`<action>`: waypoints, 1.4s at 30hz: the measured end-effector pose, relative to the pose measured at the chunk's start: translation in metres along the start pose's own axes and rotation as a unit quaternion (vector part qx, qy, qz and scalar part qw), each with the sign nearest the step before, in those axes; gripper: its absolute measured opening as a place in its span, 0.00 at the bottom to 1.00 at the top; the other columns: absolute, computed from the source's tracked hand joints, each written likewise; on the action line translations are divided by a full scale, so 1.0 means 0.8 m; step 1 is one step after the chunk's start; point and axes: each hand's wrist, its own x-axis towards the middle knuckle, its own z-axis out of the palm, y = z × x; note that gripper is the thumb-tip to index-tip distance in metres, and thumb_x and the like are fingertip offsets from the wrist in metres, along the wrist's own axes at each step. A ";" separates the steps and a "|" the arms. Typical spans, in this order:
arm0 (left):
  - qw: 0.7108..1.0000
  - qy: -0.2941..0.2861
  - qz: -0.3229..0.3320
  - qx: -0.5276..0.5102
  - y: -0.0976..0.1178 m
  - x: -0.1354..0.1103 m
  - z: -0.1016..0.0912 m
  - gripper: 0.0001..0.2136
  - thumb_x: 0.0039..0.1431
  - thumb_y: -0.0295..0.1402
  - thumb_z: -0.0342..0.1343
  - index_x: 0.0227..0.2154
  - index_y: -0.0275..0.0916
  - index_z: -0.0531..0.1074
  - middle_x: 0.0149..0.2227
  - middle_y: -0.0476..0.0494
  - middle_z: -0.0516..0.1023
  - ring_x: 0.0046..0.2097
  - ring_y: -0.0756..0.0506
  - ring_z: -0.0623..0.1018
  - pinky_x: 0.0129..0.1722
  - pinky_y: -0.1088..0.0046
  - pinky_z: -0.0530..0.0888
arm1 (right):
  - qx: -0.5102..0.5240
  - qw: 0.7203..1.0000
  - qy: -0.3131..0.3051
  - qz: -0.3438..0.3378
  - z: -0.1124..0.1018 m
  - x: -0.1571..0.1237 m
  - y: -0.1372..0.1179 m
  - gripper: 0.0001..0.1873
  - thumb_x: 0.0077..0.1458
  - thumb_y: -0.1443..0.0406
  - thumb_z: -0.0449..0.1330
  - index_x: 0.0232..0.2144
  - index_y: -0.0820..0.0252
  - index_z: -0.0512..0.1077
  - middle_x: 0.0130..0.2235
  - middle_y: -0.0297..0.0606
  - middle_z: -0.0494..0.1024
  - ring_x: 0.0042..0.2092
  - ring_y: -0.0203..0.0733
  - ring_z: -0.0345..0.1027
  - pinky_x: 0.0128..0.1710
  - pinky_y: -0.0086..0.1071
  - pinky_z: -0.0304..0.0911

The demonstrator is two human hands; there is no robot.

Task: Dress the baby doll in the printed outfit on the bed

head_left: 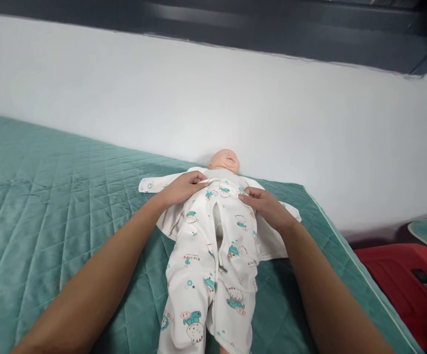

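A baby doll (225,161) lies on its back with its head by the wall. White printed baby pants (198,236) cover its legs and reach up over its belly, with an opening at the crotch. Under the doll a white baby jacket (272,242) is spread open, one sleeve stretched out to the left. My left hand (186,188) pinches the waistband on its left side, thumb and fingers closed. On the opposite side my right hand (264,200) grips the pants' upper edge with fingers closed. A bit of the doll's foot shows at the bottom edge.
Green quilted bedding (69,206) lies under the doll, its piped edge running down on the right. A white wall (213,98) stands directly behind the doll's head, with a dark ledge (213,24) above. To the right of the bed is a red plastic object (401,275).
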 end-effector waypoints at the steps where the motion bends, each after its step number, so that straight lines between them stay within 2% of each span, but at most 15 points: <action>1: 1.000 0.002 0.005 0.020 0.000 -0.001 -0.001 0.13 0.60 0.45 0.54 0.35 0.40 0.71 0.34 0.48 0.73 0.34 0.48 0.71 0.34 0.71 0.67 | -0.014 1.000 0.003 -0.006 0.001 -0.002 -0.002 0.25 0.51 0.47 0.63 0.19 0.57 0.59 0.20 0.26 0.59 0.24 0.33 0.51 0.25 0.31 0.47; 4: 0.994 0.048 0.045 0.086 -0.001 0.000 0.003 0.12 0.62 0.44 0.52 0.31 0.40 0.69 0.33 0.48 0.72 0.35 0.47 0.70 0.37 0.69 0.68 | -0.049 0.996 0.052 -0.057 0.009 -0.002 0.001 0.25 0.56 0.49 0.60 0.19 0.57 0.56 0.24 0.28 0.60 0.28 0.35 0.53 0.29 0.32 0.51; 6: 0.985 0.085 0.098 0.118 -0.001 0.002 0.009 0.12 0.63 0.42 0.50 0.30 0.40 0.67 0.36 0.46 0.73 0.40 0.45 0.71 0.44 0.66 0.69 | -0.066 0.988 0.098 -0.101 0.015 0.002 0.007 0.23 0.59 0.50 0.57 0.20 0.56 0.57 0.30 0.31 0.65 0.34 0.38 0.59 0.36 0.34 0.57; 8: 0.974 0.108 0.144 0.137 0.000 0.004 0.012 0.11 0.64 0.40 0.49 0.30 0.40 0.66 0.44 0.42 0.74 0.48 0.44 0.71 0.53 0.63 0.66 | -0.096 0.973 0.156 -0.140 0.020 0.007 0.013 0.22 0.59 0.51 0.56 0.20 0.56 0.58 0.39 0.36 0.69 0.44 0.43 0.63 0.47 0.38 0.58; 10: 0.969 0.110 0.166 0.145 0.002 0.007 0.014 0.09 0.65 0.38 0.48 0.32 0.40 0.66 0.53 0.40 0.72 0.57 0.42 0.68 0.59 0.61 0.61 | -0.141 0.955 0.199 -0.167 0.022 0.013 0.016 0.23 0.59 0.52 0.57 0.19 0.57 0.58 0.49 0.40 0.70 0.55 0.48 0.60 0.57 0.42 0.53; 12: 0.974 0.091 0.159 0.134 0.005 0.013 0.013 0.08 0.65 0.38 0.47 0.33 0.41 0.66 0.56 0.42 0.71 0.58 0.42 0.68 0.59 0.61 0.61 | -0.170 0.949 0.194 -0.182 0.021 0.018 0.017 0.22 0.59 0.52 0.56 0.18 0.56 0.61 0.56 0.39 0.69 0.60 0.50 0.56 0.61 0.44 0.48; 14: 0.983 0.067 0.130 0.112 0.007 0.022 0.011 0.08 0.65 0.38 0.47 0.32 0.41 0.65 0.49 0.45 0.75 0.51 0.43 0.72 0.53 0.63 0.66 | -0.168 0.959 0.147 -0.176 0.018 0.022 0.016 0.21 0.62 0.53 0.53 0.20 0.56 0.67 0.58 0.37 0.70 0.60 0.49 0.58 0.61 0.44 0.50; 17: 0.989 0.049 0.082 0.111 0.007 0.040 0.007 0.09 0.63 0.39 0.47 0.31 0.41 0.65 0.36 0.49 0.76 0.39 0.45 0.73 0.41 0.67 0.67 | -0.163 0.969 0.121 -0.141 0.011 0.029 0.017 0.18 0.63 0.53 0.51 0.30 0.54 0.74 0.57 0.35 0.72 0.57 0.48 0.64 0.58 0.43 0.55; 20: 0.985 0.056 0.067 0.150 0.004 0.060 0.004 0.08 0.62 0.38 0.49 0.28 0.41 0.64 0.30 0.50 0.73 0.34 0.46 0.70 0.36 0.69 0.64 | -0.194 0.961 0.163 -0.109 0.005 0.040 0.021 0.17 0.61 0.52 0.52 0.37 0.53 0.76 0.51 0.37 0.77 0.53 0.48 0.67 0.53 0.42 0.58; 23: 0.979 0.082 0.057 0.179 -0.003 0.078 0.005 0.08 0.61 0.35 0.50 0.27 0.42 0.62 0.27 0.50 0.71 0.31 0.46 0.69 0.34 0.69 0.63 | -0.233 0.949 0.200 -0.076 0.000 0.055 0.024 0.19 0.60 0.50 0.52 0.30 0.55 0.74 0.38 0.37 0.78 0.42 0.46 0.68 0.43 0.38 0.60; 27: 0.974 0.126 0.012 0.189 -0.014 0.087 0.013 0.05 0.59 0.32 0.52 0.27 0.42 0.63 0.25 0.50 0.70 0.30 0.45 0.69 0.34 0.68 0.65 | -0.253 0.934 0.249 -0.042 0.003 0.069 0.028 0.20 0.58 0.51 0.53 0.21 0.55 0.65 0.25 0.32 0.70 0.32 0.41 0.62 0.36 0.35 0.57; 31: 0.981 0.118 0.055 0.141 -0.022 0.075 0.020 0.05 0.57 0.27 0.50 0.32 0.41 0.70 0.33 0.46 0.76 0.36 0.44 0.74 0.41 0.66 0.70 | -0.172 0.943 0.273 -0.086 0.014 0.062 0.033 0.12 0.56 0.54 0.56 0.31 0.55 0.70 0.36 0.36 0.77 0.40 0.44 0.68 0.44 0.38 0.61; 35: 0.976 0.104 0.149 0.117 -0.029 0.051 0.019 0.14 0.60 0.27 0.47 0.43 0.40 0.76 0.49 0.41 0.77 0.51 0.44 0.74 0.54 0.64 0.68 | -0.160 0.955 0.198 -0.154 0.021 0.040 0.031 0.19 0.60 0.56 0.52 0.49 0.53 0.73 0.53 0.39 0.76 0.54 0.48 0.66 0.56 0.42 0.58; 39: 0.961 0.114 0.168 0.185 -0.041 0.023 0.014 0.16 0.64 0.29 0.47 0.49 0.45 0.75 0.53 0.42 0.75 0.55 0.43 0.72 0.58 0.59 0.65 | -0.210 0.947 0.158 -0.186 0.021 0.017 0.030 0.22 0.61 0.59 0.49 0.54 0.50 0.72 0.58 0.36 0.72 0.59 0.48 0.61 0.61 0.45 0.53; 42: 0.937 0.150 0.159 0.272 -0.052 0.000 0.012 0.16 0.64 0.29 0.47 0.51 0.43 0.74 0.58 0.39 0.71 0.60 0.40 0.66 0.61 0.56 0.63 | -0.223 0.944 0.173 -0.173 0.025 -0.002 0.039 0.23 0.61 0.60 0.48 0.55 0.50 0.71 0.61 0.36 0.69 0.62 0.48 0.57 0.63 0.47 0.49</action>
